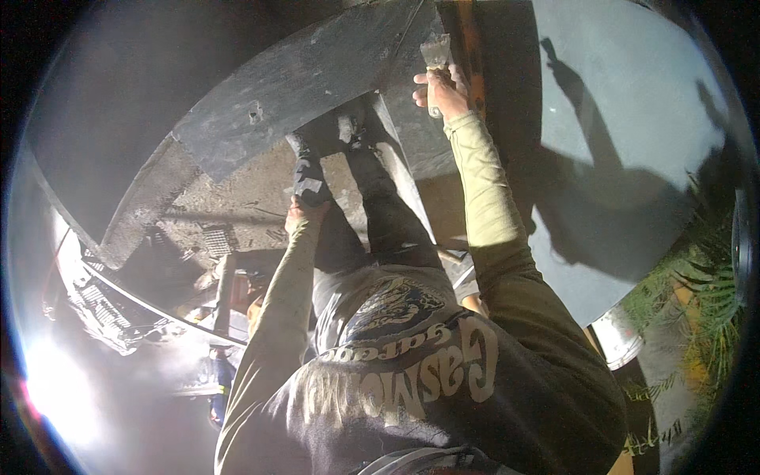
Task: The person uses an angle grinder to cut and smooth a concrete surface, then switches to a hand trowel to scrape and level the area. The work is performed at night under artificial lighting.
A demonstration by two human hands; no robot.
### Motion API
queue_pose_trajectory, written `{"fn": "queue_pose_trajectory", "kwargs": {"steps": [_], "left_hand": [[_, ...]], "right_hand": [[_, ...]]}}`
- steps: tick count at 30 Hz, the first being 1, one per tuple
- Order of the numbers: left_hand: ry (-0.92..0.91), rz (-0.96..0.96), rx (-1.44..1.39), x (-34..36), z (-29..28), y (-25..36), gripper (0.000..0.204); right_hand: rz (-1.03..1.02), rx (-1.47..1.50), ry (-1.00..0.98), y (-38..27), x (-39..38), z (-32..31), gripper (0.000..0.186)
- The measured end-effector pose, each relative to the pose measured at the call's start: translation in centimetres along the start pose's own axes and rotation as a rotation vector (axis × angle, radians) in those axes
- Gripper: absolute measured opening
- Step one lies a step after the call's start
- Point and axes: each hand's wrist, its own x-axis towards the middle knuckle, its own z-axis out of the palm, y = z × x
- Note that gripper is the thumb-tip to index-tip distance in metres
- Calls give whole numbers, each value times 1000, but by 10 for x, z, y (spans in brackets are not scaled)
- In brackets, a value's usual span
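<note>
My right hand [448, 96] is raised at the upper middle. It grips the pale handle of a putty knife [435, 52], whose flared, smeared blade points away from me. Lower and further left, my left hand [305, 212] is closed on a flat grey scraper-like piece [307, 187], held in front of my dark-trousered leg. Its handle, if it has one, is hidden by my fingers. Beyond both hands stretches a large dark grey panel [261, 99] with a curved edge and a small pale scuffed spot. Neither hand visibly touches it.
A pale grey surface [625, 87] at the right carries my shadow. Green plants [704, 277] and a white bucket-like container [616, 339] stand lower right. Dusty ground [237, 190] with a dark grate [219, 240] shows at the left. A bright lamp [59, 396] glares lower left.
</note>
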Motion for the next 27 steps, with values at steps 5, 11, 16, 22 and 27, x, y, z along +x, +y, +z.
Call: {"fn": "queue_pose_trajectory", "kwargs": {"steps": [5,11,16,22,27], "left_hand": [[37,115,13,3,6,-27,89],[202,240,-157,-9,-49,-68,58],[605,350,-170,-3,-102,-102,46],[690,412,-187,45,-193,-158,50],[491,687,360,83,-193,-211,47]], "right_hand": [[80,-55,131,-2,-71,35,36],[-338,-836,323,14,-100,52,44],[-203,-893,421,-1,-97,69,50],[-9,-1006,335,-36,-117,147,48],[-82,-1027,459,-35,-87,173,50]]}}
